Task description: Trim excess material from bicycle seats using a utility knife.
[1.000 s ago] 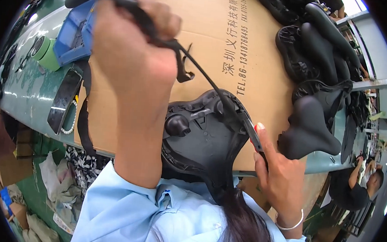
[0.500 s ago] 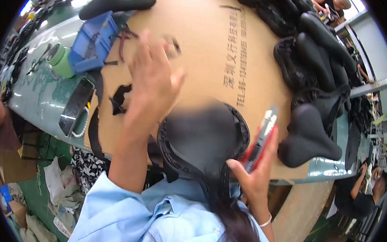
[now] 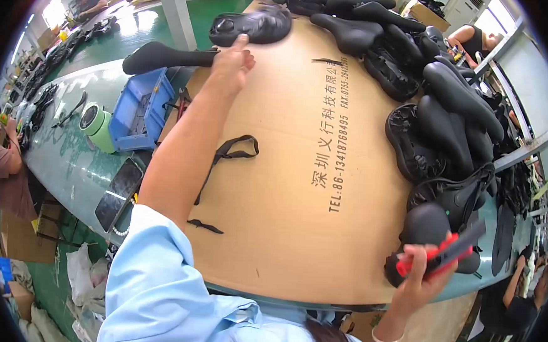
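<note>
A black bicycle saddle (image 3: 251, 27) lies at the far left of the cardboard sheet, its hollow underside partly in view and its outline slightly blurred. Just below its near edge is my left hand (image 3: 233, 62), one digit stretched toward the saddle and the others loosely bent, with nothing seen in them. My right hand (image 3: 421, 277) is closed around a red and black utility knife (image 3: 441, 256) at the right front edge. Directly behind the knife sits another black saddle (image 3: 426, 224). A looped black strip (image 3: 237, 151) and a short black scrap (image 3: 206, 226) lie on the cardboard.
Black saddles (image 3: 455, 132) pile along the right and far edges. A blue bin (image 3: 135, 125), green tape-like roll (image 3: 95, 122), phone (image 3: 119, 193) and red-handled pliers (image 3: 181, 102) are at left. A saddle (image 3: 162, 57) and metal post (image 3: 174, 8) stand beyond. Other people work around.
The saddle in front of me is gone from there; one now lies at the far left. My left hand has reached forward, while my right hand carried the knife rightward.
</note>
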Demonstrator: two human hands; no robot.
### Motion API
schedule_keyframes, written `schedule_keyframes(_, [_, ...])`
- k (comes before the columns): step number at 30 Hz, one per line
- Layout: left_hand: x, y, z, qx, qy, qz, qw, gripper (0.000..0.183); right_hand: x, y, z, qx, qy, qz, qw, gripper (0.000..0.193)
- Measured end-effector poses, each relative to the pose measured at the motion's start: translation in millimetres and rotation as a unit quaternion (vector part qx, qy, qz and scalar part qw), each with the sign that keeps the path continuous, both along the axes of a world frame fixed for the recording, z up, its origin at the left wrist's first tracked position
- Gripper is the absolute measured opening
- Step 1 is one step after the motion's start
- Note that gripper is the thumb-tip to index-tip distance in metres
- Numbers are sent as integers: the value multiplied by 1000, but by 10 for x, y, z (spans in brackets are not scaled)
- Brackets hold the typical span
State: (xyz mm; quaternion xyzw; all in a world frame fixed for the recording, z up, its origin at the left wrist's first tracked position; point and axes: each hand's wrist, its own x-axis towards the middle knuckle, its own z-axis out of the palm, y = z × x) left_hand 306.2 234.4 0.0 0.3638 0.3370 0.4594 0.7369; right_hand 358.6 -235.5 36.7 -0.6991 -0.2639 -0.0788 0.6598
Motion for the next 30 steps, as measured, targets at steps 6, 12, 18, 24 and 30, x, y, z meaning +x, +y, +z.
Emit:
schedule_keyframes(6, [889, -1493, 223, 297, 226, -382, 845, 31, 264, -844, -133, -47, -11, -248, 968, 50])
schedule_keyframes(12, [1075, -3042, 254, 229, 239, -662, 673, 76, 206, -823, -457, 65, 187, -224, 954, 58])
schedule_keyframes(18, [740, -2970, 406, 116, 83, -649, 747, 80, 42, -851, -526, 146, 181, -134, 963, 59])
schedule_keyframes(24, [-380, -2101, 464, 583, 106, -472, 653, 66, 154, -751, -507, 260, 279, -15, 924, 50])
schedule_keyframes(30, [-1199, -2098, 451, 686, 363, -353, 523, 43, -154, -382, -367, 11, 335, 91, 938, 42])
